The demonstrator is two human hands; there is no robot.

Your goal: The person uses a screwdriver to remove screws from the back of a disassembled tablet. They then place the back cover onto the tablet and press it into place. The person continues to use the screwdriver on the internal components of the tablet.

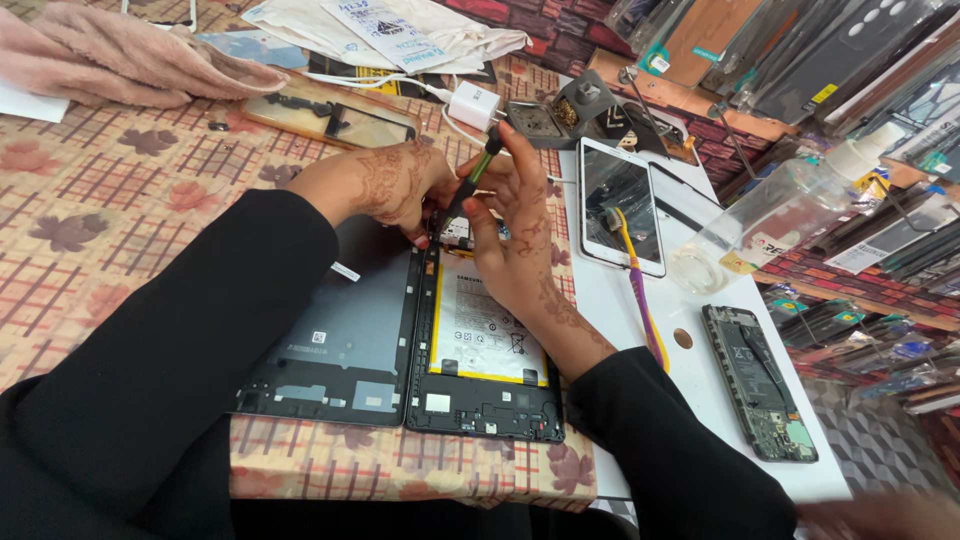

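At frame centre, the right hand (515, 215) grips a screwdriver (470, 182) angled down-left into the opened tablet (480, 350)'s upper edge, the left hand (385, 185) pinching just beside its tip.

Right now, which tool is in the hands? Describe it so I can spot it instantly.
Start at the opened tablet with its white battery, lying on the patterned tablecloth. At its top edge the left hand and right hand meet. Between them stands a slim screwdriver, black with a green band, unlike the yellow-and-purple toothbrush lying flat nearby.
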